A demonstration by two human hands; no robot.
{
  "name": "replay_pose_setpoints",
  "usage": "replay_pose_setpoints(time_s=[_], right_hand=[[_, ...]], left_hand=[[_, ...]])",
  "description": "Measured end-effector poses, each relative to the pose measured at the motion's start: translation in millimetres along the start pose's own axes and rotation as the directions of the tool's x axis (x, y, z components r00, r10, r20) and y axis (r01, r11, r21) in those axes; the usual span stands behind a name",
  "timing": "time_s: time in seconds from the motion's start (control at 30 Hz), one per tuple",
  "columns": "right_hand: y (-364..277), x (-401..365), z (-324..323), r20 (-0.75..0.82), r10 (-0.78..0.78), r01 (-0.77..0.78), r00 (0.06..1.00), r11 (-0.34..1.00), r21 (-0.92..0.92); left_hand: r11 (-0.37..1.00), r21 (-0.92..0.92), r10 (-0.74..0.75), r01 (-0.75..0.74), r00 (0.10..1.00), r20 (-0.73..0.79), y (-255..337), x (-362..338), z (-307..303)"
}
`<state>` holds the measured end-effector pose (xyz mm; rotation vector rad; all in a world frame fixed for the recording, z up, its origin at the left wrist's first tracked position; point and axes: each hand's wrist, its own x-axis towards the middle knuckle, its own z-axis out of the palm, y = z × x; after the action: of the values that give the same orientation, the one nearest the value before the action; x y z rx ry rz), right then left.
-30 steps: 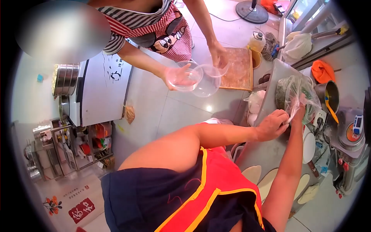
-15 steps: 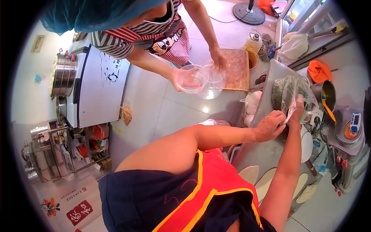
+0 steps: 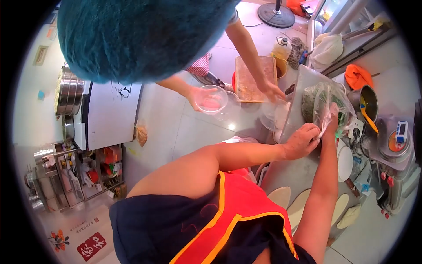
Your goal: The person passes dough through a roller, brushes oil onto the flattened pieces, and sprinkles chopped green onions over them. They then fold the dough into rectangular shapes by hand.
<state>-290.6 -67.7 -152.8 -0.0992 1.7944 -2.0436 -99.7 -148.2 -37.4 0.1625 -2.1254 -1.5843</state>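
At the right, a clear plastic bag (image 3: 344,102) sits on the metal worktop (image 3: 303,86), with chopped-looking green stuff (image 3: 310,103) under or inside it. My left hand (image 3: 301,141) is closed, its fingers pinching the bag's gathered edge. My right hand (image 3: 332,121) reaches into the mouth of the same bag; its fingertips are hidden by plastic. Across from me, a co-worker in a blue hair cover (image 3: 145,39) holds a clear plastic tub (image 3: 211,99) in one hand. The co-worker's other hand (image 3: 273,92) is beside a clear round lid or tub (image 3: 269,115) at the worktop's edge.
Flat pale dough pieces (image 3: 299,205) lie along the near worktop. A metal pot (image 3: 367,99) with a yellow-handled tool and a kitchen scale (image 3: 395,143) stand at the right. A wooden board (image 3: 255,81) is beyond the worktop. A white freezer (image 3: 112,116) stands at the left.
The co-worker has leaned forward and moved one hand with a clear lid or tub toward the worktop. Both my hands stay at the bag with little visible movement.
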Motion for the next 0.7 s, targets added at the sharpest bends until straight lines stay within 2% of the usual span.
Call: replay_pose_setpoints(time_s=[0.03,0.07,0.13,0.17,0.2,0.23,0.27,0.33,0.4,0.43,0.47,0.5,0.53,0.6,0.7], right_hand=[[0.5,3.8,-5.4,-0.015,0.169,-0.164,0.985,0.973,0.165],[-5.1,-2.1,-1.6,-0.003,0.101,-0.097,0.995,0.967,0.236],[-6.9,1.0,-8.2,0.02,-0.227,0.228,0.974,0.971,-0.074],[-11.2,0.5,-9.7,0.031,-0.301,0.286,0.953,0.863,-0.417],[-17.3,0.4,-12.7,0.066,-0.365,0.302,0.929,0.64,-0.707],[-24.4,-0.3,-17.5,0.114,-0.411,0.266,0.905,0.334,-0.904],[-44.4,-10.1,-5.3,0.079,-0.275,0.174,0.958,0.343,-0.923],[-48.9,-10.6,0.9,-0.123,-0.323,0.009,0.938,0.377,-0.926],[-46.5,-8.6,-5.6,-0.19,-0.433,-0.01,0.881,0.385,-0.923],[-63.2,-22.4,-0.1,-0.332,-0.152,-0.099,0.931,0.77,-0.63],[-79.6,-36.8,8.7,-0.326,0.138,-0.206,0.935,0.961,-0.183],[-85.1,-47.4,6.1,-0.25,0.176,-0.192,0.952,0.981,-0.04],[-89.3,-58.4,2.7,-0.159,0.191,-0.176,0.969,0.979,0.103],[-117.9,-97.1,15.2,-0.205,0.221,-0.162,0.953,0.949,0.271],[-140.6,-156.1,6.0,-0.008,0.274,-0.228,0.962,0.813,0.536]], left_hand=[[1.0,-0.002,0.001,-0.001,1.0,0.001,1.8,0.2,-0.2],[1.0,-0.003,0.0,0.0,1.0,0.006,2.0,0.3,0.5],[1.0,-0.001,-0.003,0.003,1.0,0.011,2.6,-0.2,0.4],[1.0,0.002,-0.01,0.01,1.0,0.009,3.4,-0.6,0.9],[1.0,0.004,-0.015,0.015,1.0,0.008,4.4,-0.5,1.7],[1.0,0.004,-0.018,0.017,1.0,0.014,5.7,-0.6,2.4],[1.0,0.027,-0.005,0.005,1.0,-0.002,7.9,-0.9,0.8],[0.998,0.054,0.029,-0.028,1.0,-0.009,10.3,-0.4,-0.2],[0.994,0.064,0.087,-0.09,0.995,0.049,8.3,1.5,-4.7],[1.0,0.02,0.016,-0.018,0.996,0.085,11.8,0.6,-5.8],[0.999,0.037,0.01,-0.014,0.995,0.1,13.1,0.2,-7.4],[0.999,0.051,0.007,-0.012,0.996,0.089,15.2,-2.4,-9.4],[0.997,-0.033,-0.062,0.065,0.994,0.091,27.2,-4.4,-14.6],[0.996,-0.019,-0.084,0.086,0.994,0.072,34.8,-12.2,-21.6],[0.996,0.017,-0.09,0.089,0.992,0.091,40.8,-36.5,-37.9]])
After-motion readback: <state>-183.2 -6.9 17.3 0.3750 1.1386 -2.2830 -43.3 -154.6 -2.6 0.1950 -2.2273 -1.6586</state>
